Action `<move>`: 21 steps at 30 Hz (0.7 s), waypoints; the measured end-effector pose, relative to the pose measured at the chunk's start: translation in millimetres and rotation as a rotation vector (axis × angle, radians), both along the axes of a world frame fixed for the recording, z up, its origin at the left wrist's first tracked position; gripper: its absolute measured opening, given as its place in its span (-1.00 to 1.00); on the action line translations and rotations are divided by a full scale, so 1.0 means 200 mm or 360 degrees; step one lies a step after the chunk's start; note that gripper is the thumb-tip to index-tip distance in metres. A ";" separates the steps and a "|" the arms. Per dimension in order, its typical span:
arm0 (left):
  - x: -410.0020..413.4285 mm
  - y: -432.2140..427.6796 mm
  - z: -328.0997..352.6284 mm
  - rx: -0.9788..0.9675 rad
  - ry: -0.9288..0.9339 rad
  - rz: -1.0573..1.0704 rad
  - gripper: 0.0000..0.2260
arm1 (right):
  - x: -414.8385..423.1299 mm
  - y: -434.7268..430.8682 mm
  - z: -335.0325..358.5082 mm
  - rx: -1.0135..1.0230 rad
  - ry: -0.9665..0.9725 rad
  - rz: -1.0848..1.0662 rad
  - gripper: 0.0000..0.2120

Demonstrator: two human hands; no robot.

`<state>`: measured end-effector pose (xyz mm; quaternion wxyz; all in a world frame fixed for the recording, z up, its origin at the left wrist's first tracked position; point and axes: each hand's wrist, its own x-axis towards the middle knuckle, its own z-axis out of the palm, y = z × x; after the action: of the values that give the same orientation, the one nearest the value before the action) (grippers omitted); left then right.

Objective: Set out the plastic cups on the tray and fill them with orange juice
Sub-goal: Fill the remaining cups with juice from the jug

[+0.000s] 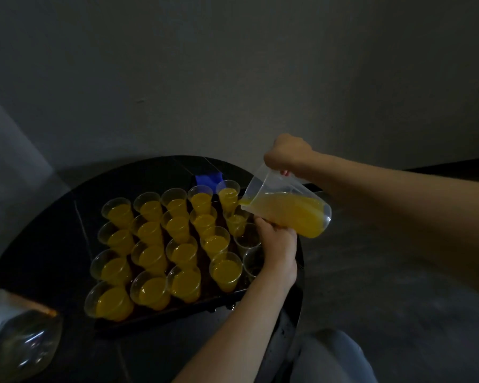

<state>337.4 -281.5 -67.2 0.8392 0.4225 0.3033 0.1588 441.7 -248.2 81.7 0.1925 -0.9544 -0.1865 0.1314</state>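
- No legible text, brand, number or sign anywhere.
- Nothing readable on the clear jug (285, 207), the cups (150, 210) or the blurred bottle (20, 346) at lower left.

Dim grey wall (233, 78), seemingly concrete floor (398, 286).

One head view, wide-angle, looking forward and down.
The camera sat near and above the tray (183, 307), facing 12 o'clock; the tray lay toward 7 o'clock, the wall (233, 78) at 12.
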 end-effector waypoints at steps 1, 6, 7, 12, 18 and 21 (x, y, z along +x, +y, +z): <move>0.00 0.00 0.00 -0.0009 -0.0007 -0.0001 -0.34 | 0.00 0.00 0.00 0.0000 -0.0007 -0.0004 -0.83; -0.02 -0.01 0.01 -0.0063 -0.0010 -0.0003 -0.40 | -0.01 0.00 -0.02 0.0013 -0.0004 -0.0012 -0.83; -0.02 -0.01 0.01 -0.0102 -0.0011 0.0017 -0.45 | -0.01 0.00 -0.02 0.0002 -0.0008 -0.0005 -0.82; -0.01 -0.01 0.02 -0.0116 -0.0030 0.0017 -0.44 | -0.01 0.00 -0.04 -0.0019 -0.0052 -0.0020 -0.78; 0.00 -0.02 -0.02 -0.0036 -0.0005 0.0019 -0.47 | 0.00 -0.02 -0.01 0.0020 0.0047 0.0008 -0.85; 0.01 -0.01 -0.03 -0.0002 -0.0034 0.0027 -0.41 | 0.01 -0.02 -0.01 0.0027 0.0057 0.0006 -0.84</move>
<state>340.2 -283.7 -73.5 0.8414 0.4176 0.2979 0.1702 443.0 -251.8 79.1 0.2036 -0.9499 -0.1858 0.1473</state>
